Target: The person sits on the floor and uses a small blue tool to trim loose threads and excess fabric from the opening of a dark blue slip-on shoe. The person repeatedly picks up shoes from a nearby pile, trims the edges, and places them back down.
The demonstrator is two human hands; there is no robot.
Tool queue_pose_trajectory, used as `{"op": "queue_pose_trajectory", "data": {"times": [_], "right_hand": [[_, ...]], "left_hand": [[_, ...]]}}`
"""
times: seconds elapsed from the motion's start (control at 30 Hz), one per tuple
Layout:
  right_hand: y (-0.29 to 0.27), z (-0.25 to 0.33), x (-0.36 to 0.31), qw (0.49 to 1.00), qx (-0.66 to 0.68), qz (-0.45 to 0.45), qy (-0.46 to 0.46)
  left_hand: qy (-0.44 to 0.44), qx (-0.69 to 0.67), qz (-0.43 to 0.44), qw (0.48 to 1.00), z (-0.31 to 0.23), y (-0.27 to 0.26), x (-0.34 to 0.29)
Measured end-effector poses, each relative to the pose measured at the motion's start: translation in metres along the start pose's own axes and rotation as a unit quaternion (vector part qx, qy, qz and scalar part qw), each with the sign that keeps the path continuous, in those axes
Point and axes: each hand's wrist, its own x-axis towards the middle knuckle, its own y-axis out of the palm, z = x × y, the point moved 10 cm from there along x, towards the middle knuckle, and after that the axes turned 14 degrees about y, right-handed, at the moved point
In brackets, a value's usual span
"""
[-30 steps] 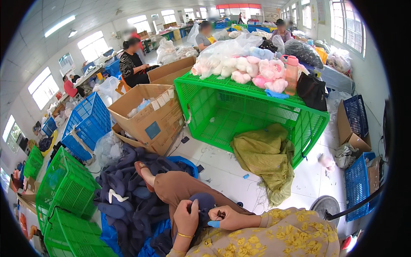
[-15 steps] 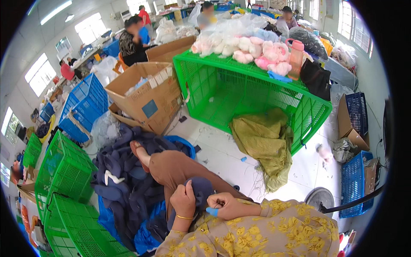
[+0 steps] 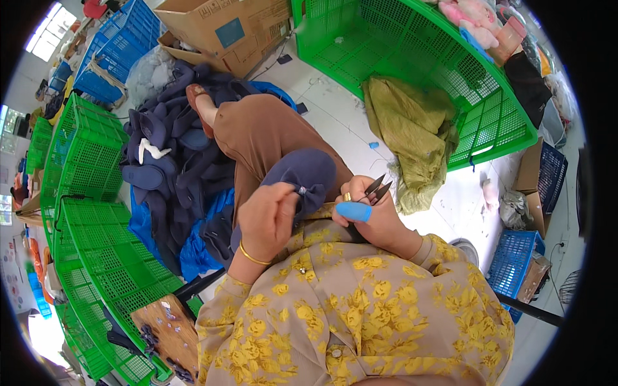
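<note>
My left hand (image 3: pixel 273 215) has its fingers closed at a small navy bow (image 3: pixel 311 195) on the front of a navy fabric slipper (image 3: pixel 309 166). The slipper lies over my lap, its rounded end facing away from me. In my right hand (image 3: pixel 380 222), just right of the slipper, I hold small dark thread snips (image 3: pixel 378 186), their two pointed blades apart and aimed away from me. Blue tape (image 3: pixel 353 211) wraps the right thumb. A heap of navy slippers (image 3: pixel 187 138) lies to the left on blue sheeting (image 3: pixel 199 254), with a white strip (image 3: pixel 153 150) on top.
Green crates (image 3: pixel 96 154) line the left side. At lower left a wooden board (image 3: pixel 166 328) carries small dark bows. Ahead stand a cardboard box (image 3: pixel 225 29) and a large green crate (image 3: pixel 335 55) with an olive sack (image 3: pixel 412 135) at its opening. A blue crate (image 3: pixel 515 260) stands right.
The view has tilted down toward my lap. The slipper now shows its bow, with my left fingers at it. The snips' blades now point out from my right hand.
</note>
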Motion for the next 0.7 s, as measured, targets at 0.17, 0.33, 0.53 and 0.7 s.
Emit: {"op": "queue_pose_trajectory", "data": {"times": [0.17,0.33,0.53,0.7], "right_hand": [[-0.003,0.011,-0.001,0.998,0.046,0.000,-0.043],[-0.020,0.013,0.002,0.993,0.096,-0.008,-0.066],[-0.044,0.017,-0.002,0.990,0.037,-0.100,-0.095],[-0.094,0.011,-0.022,0.935,-0.198,-0.292,0.038]], "left_hand": [[-0.005,0.048,0.122,0.991,-0.006,0.030,0.005],[-0.042,-0.035,0.085,0.995,0.019,0.030,-0.007],[-0.261,-0.203,0.030,0.943,0.052,0.034,-0.035],[-0.270,-0.264,-0.025,0.926,0.053,0.031,-0.037]]}}
